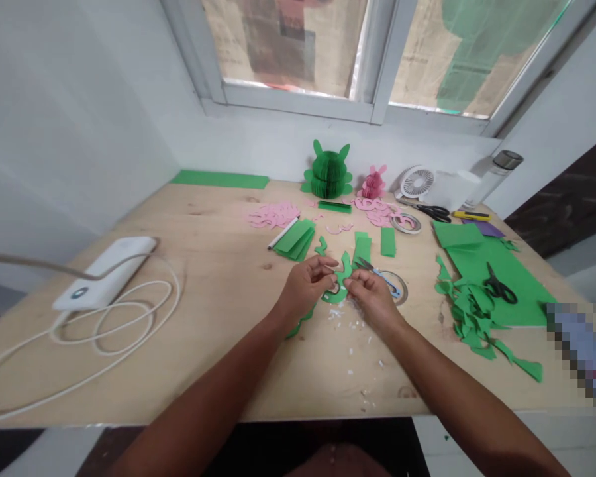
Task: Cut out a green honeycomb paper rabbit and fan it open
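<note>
Item one, in my hands at the middle of the desk (pixel 179 225): a curved green paper cutout (pixel 345 271), its outline already cut. My left hand (pixel 305 286) is curled over it and my right hand (pixel 372 298) pinches it between thumb and fingertips, the two hands close together; the exact hold is partly hidden. Beneath them lie white paper flecks (pixel 340 319). Just right of my right hand, small blue-handled scissors (pixel 380 279) rest on a tape roll (pixel 396 288). Ahead: a stack of cut green strips (pixel 293 240), a loose pile of pink paper cutouts (pixel 273 214), and a second pink pile (pixel 377 211). Farther back, against the wall, stand a green honeycomb paper rabbit (pixel 328 171) and a smaller pink one (pixel 373 183), both apparently complete. To the right: a green paper sheet (pixel 491 271), partly cut, with black scissors (pixel 499 285) lying on it, and ragged green offcuts (pixel 469 318) beside it. Status, as far as shown: many pieces are cut and two figures are assembled, while the sheet remains only partly used and the loose cutouts remain unassembled.
</note>
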